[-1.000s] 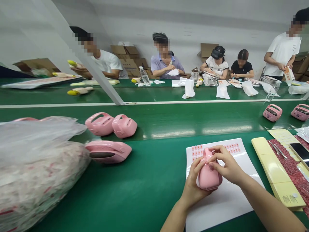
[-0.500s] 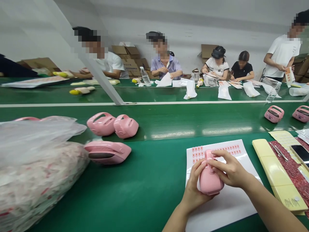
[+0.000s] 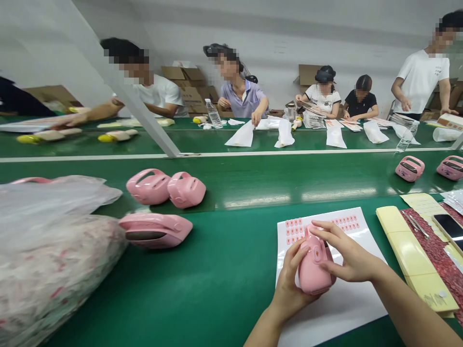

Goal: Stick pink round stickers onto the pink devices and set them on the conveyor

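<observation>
A pink plastic housing with a carry handle [image 3: 314, 277] is held over a white sticker sheet [image 3: 347, 303]. My left hand [image 3: 292, 279] wraps round its left side and underside. On the other side, my right hand [image 3: 343, 250] rests its fingers at the handle and its thumb against the body. A small oval sticker [image 3: 317, 254] with an orange mark shows on the housing between my hands. Rows of similar pink stickers [image 3: 345, 223] run along the sheet's top, partly hidden by my fingers.
Pink housings [image 3: 157, 230] stand at left beside a large clear plastic bag [image 3: 54, 270]. Others [image 3: 410, 168] sit far right. Yellow card strips [image 3: 415, 260], tweezers [image 3: 415, 224] and a phone [image 3: 450, 226] lie at right. Co-workers sit and stand across the green bench [image 3: 202, 299].
My right fingers have lifted and spread from the housing's end, uncovering the oval sticker. My left hand keeps its hold. Across the bench, a co-worker in purple has reached out to a white sheet.
</observation>
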Demonstrator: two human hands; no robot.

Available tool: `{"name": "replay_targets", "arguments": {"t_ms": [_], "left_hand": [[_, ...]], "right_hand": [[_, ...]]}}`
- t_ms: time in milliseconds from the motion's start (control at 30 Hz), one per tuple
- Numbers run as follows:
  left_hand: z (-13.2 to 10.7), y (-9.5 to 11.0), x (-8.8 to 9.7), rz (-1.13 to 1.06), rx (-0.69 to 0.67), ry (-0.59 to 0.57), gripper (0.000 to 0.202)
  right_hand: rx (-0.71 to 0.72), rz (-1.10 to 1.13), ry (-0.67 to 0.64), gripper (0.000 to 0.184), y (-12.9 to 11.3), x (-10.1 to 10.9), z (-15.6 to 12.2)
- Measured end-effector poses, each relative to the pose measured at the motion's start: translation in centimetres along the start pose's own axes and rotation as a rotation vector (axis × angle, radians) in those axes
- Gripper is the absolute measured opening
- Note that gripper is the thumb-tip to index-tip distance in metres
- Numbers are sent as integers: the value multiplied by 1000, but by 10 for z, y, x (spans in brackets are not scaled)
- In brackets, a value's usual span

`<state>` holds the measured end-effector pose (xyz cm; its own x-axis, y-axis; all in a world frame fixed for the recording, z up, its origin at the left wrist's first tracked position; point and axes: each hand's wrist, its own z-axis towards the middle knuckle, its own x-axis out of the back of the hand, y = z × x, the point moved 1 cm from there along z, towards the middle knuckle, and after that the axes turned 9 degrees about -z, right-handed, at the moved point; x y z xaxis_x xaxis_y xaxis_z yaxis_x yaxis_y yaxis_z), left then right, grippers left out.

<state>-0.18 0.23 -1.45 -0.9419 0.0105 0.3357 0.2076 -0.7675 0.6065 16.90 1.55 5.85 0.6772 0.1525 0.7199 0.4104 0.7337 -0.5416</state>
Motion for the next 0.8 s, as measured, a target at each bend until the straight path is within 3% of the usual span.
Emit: {"name": "replay_targets", "arguments": {"t_ms": [200,400,633,800], "left_hand": [[-1,3,0,40,-38,29,79],[0,6,-1,71,-55,25,81],[-1,9,-3,79,-64,13,85],[-1,10,-2,110,-90,30,80]], "right_hand": [[-121,97,68,80,-1,-17,2],[-158,169,167,66,-6,-26,2],[-239,230,252,64,-10,-34,-3],[-216,157,302,59,-15,-36,-2]]}}
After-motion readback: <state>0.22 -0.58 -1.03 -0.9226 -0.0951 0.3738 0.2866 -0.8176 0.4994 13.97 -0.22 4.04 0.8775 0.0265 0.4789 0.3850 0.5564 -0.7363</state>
